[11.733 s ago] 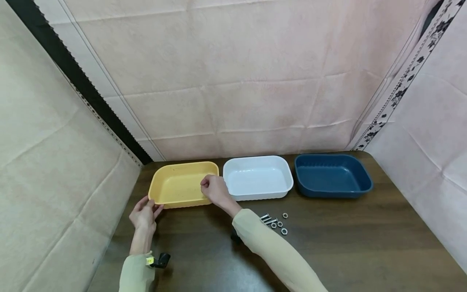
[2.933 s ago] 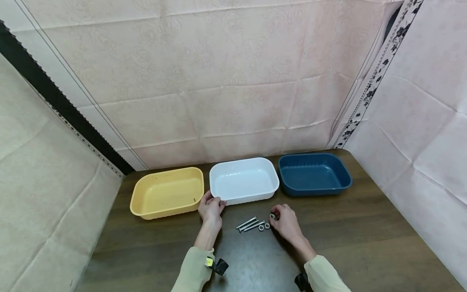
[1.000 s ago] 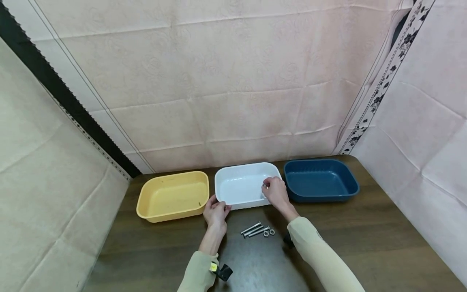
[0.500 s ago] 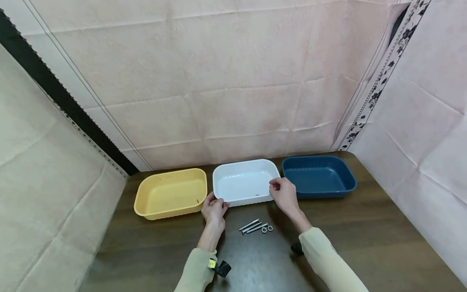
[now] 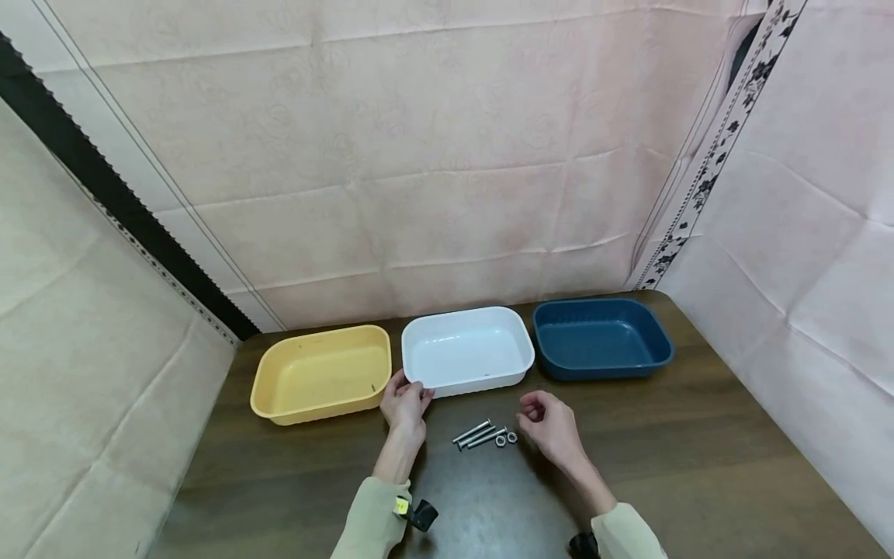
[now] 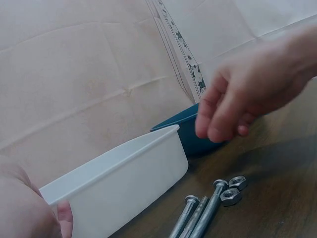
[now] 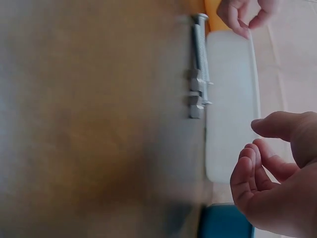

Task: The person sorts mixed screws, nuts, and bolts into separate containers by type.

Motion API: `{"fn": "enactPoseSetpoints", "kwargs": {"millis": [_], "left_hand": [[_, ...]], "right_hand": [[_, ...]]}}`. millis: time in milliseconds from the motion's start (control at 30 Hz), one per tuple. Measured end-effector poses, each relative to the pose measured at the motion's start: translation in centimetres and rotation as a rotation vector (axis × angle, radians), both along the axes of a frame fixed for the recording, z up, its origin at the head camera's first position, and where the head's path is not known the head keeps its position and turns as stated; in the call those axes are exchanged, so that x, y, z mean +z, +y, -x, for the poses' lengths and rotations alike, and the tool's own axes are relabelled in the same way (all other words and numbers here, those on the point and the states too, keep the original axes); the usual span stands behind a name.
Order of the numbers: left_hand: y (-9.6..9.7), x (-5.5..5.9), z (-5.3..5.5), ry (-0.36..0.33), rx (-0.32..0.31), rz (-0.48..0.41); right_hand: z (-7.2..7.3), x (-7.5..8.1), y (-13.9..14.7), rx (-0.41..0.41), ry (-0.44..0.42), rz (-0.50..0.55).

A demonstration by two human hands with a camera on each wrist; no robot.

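My left hand [image 5: 405,407] pinches the near left corner of the white tray [image 5: 468,386], thumb against its outer wall in the left wrist view. My right hand [image 5: 552,427] hovers just right of the nuts, fingers loosely curled; the right wrist view shows a gap between thumb and fingertips and nothing held. Three silver bolts [image 6: 210,215] lie side by side on the wooden table. By their heads lie two hex nuts [image 6: 231,197], close together. A small dark piece [image 5: 487,376] sits inside the white tray near its front wall.
Left of the white tray is a yellow tray [image 5: 261,396] with a small dark piece [image 5: 373,387] in it. A blue tray [image 5: 604,373] stands to the right. Light cloth [image 5: 433,194] hangs behind and at both sides of the table [image 5: 698,466].
The left hand moved from the yellow tray to the white one. The right hand lifted a nut from the table, released it into the white tray, then returned beside the remaining nuts.
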State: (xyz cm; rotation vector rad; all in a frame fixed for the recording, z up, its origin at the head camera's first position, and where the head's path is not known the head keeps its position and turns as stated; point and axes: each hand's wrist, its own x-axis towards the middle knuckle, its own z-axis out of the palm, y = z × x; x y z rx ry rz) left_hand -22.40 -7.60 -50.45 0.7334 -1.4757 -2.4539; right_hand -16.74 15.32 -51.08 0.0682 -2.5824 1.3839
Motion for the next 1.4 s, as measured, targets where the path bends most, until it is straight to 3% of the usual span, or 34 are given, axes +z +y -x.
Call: {"fn": "enactPoseSetpoints", "kwargs": {"millis": [400, 700, 1400], "left_hand": [[-0.1, 0.0, 0.0, -0.008, 0.000, 0.008], [-0.1, 0.0, 0.0, -0.005, -0.001, 0.003], [-0.1, 0.2, -0.2, 0.002, -0.013, -0.006]], "right_hand": [[-1.8, -2.3, -0.5, 0.029, 0.000, -0.043], [-1.6, -2.8, -0.8, 0.058, -0.040, -0.096], [-1.7, -3.2, -1.1, 0.062, 0.001, -0.191]]}}
